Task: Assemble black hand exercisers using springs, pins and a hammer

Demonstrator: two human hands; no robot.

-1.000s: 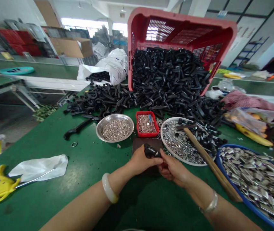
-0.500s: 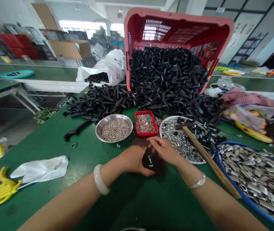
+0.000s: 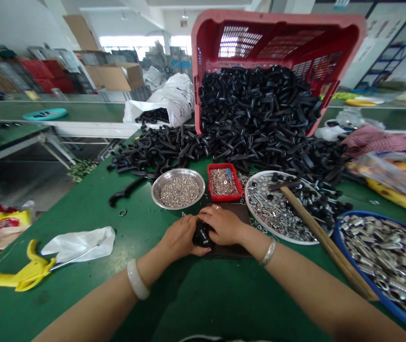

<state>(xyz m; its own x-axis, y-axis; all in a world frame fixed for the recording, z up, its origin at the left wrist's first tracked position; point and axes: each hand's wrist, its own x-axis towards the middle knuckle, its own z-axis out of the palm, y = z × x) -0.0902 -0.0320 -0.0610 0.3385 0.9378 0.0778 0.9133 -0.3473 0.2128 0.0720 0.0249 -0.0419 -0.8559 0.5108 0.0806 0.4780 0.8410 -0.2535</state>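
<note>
One black part [image 3: 203, 235] is held between both hands, over the left side of the dark plate [image 3: 233, 251], mid-tabletop. Left hand [image 3: 179, 237]: grip closed round the part's left side, thumb at near end. Right hand [image 3: 222, 225]: grip narrow, fingers curled over the right side. Contact with plate is hidden. For good handling, the part is best kept steady and low over the plate, pressure shared by both hands; slippage seems likely if smooth.

Tabletop [image 3: 127, 240]: green, dark specks. Steel bowl [image 3: 157, 186] and red tray [image 3: 226, 197], both filled with small metal bits, are set beyond the plate. Hammer [image 3: 322, 234] is laid over the white dish [image 3: 304, 241], right; blue basin [image 3: 397, 308] at right edge. Yellow tool [image 3: 33, 273] toward left edge. Heap of black parts [image 3: 224, 147] is spilled from red crate [image 3: 281, 18] along far edge. Room: cardboard box [image 3: 117, 76], bright windows behind.
</note>
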